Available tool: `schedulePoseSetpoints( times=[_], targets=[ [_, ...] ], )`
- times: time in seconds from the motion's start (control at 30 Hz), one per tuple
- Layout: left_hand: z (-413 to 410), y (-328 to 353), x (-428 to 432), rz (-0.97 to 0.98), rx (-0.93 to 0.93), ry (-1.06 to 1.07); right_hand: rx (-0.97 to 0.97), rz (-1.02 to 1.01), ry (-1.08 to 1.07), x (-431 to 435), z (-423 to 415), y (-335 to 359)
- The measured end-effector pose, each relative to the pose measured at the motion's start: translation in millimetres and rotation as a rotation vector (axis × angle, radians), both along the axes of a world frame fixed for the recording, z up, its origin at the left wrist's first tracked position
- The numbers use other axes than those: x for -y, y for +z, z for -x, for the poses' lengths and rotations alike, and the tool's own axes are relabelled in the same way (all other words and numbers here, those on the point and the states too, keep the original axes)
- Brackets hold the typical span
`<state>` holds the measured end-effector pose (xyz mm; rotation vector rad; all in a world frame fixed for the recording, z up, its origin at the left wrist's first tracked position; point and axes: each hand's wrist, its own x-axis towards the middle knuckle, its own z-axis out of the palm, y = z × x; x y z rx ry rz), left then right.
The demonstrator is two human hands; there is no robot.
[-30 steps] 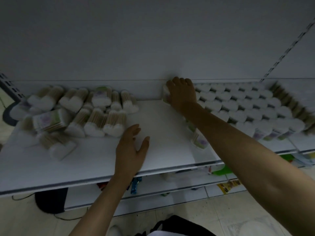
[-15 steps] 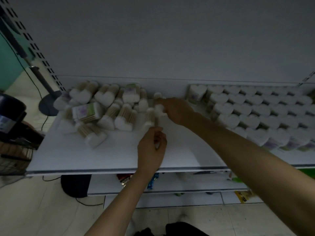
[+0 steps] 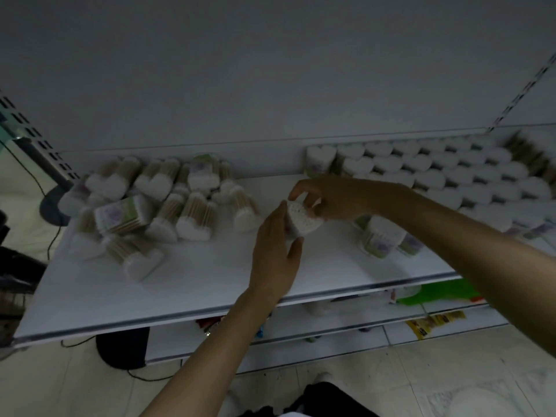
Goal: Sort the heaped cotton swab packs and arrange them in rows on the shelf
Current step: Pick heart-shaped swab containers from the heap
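A person holds one clear heart-shaped pack of white cotton swabs (image 3: 302,219) with both hands, just above the middle of the long white shelf (image 3: 210,275). The left hand (image 3: 275,257) is near the front of the shelf. Its grip wraps round the left side of the pack, with the thumb under it. The right hand (image 3: 328,200) reaches in from the right end of the shelf, and its grip curls over the top of the same pack. At the left end of the shelf lies a messy heap of packs (image 3: 156,203), tipped over and lying on each other. At the right end of the shelf more packs stand in neat rows (image 3: 436,176), white tips up. Below the shelf are a green thing (image 3: 436,291) and a yellow packet (image 3: 433,322)
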<state>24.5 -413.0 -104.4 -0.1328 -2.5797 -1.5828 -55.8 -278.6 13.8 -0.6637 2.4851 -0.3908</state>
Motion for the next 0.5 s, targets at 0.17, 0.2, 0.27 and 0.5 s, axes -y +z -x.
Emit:
schedulePoseSetpoints(
  times=[0.17,0.2,0.27,0.5],
  targets=[
    [16,-3,-11,-0.04,0.021,0.116,-0.6,-0.235,0.157,-9,-22,-8],
    [19,-2,-15,-0.04,0.009,0.114,-0.711,-0.289,0.195,-9,-23,-15],
    [25,-4,-20,-0.021,0.018,0.073,-0.899,-0.392,0.209,-9,-21,-28],
    [19,-27,-11,0.196,-0.083,-0.027,-0.961,-0.536,0.045,-16,26,-41]
  ],
)
